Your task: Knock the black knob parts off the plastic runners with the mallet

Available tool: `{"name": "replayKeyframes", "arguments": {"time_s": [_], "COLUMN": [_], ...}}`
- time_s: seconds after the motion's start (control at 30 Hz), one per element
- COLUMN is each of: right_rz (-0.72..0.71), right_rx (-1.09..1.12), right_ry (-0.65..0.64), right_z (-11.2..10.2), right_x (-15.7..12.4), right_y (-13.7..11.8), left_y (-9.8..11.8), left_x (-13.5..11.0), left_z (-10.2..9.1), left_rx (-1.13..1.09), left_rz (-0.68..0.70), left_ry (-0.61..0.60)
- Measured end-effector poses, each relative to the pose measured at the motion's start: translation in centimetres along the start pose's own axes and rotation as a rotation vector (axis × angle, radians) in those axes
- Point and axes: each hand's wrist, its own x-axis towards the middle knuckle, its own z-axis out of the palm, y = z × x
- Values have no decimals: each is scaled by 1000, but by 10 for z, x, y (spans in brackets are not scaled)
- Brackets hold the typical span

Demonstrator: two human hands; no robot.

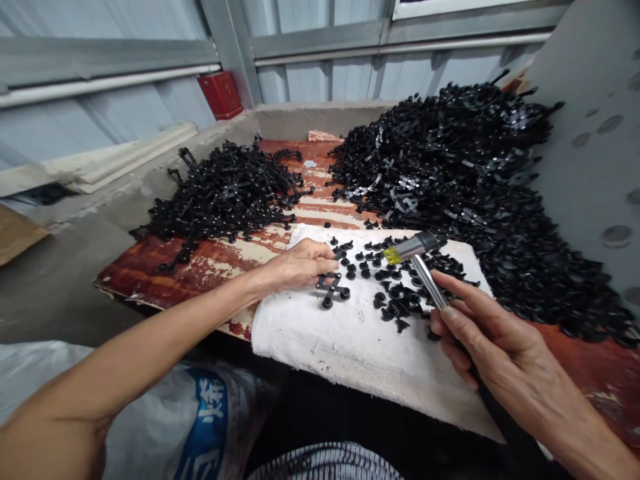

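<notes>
My right hand (480, 333) is closed round the metal handle of a small hammer (417, 257), whose head with a yellow label hovers over loose black plastic pieces (390, 280) on a white cloth pad (350, 340). My left hand (300, 263) rests on the pad's left edge, fingers curled, fingertips pinning a black cross-shaped sprue (333, 288) that lies flat in front of them.
A worn red wooden board (200, 263) carries a smaller pile of black sprues (225, 193) at the left and a large heap of black parts (475, 173) at the right. A red tin (221, 93) stands on the back ledge. A white printed sack (190, 420) sits below.
</notes>
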Motion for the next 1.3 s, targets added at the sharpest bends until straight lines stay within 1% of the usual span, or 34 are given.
{"name": "replayKeyframes", "arguments": {"time_s": [0.13,0.23,0.4,0.53,0.67,0.87,1.07,1.13,1.2,1.3], "right_rz": [57,49,38,31,34,14,17,-8,-67,-230], "right_rx": [33,44,29,28,28,11,-22,-66,-153,-307], "right_ry": [23,24,16,18,14,13,-1,-7,-19,-38], "right_z": [-2,-3,-4,-5,-4,-4,-6,-8,-9,-7], "right_x": [-2,-2,-2,-2,-2,-1,-3,-4,-3,2], "right_y": [11,13,12,14,13,12,13,14,15,13], "left_y": [-5,-8,-7,-6,-6,-5,-4,-3,-1,2], "left_x": [7,10,9,8,9,10,16,16,15,14], "left_z": [2,2,4,4,5,7,4,1,-2,-5], "left_rx": [-38,-48,-45,-54,-18,20,106,163,244,318], "left_rz": [1,0,-55,-43,-20,-38,1,3,0,8], "left_ry": [-1,7,33,43,45,69,38,44,63,66]}}
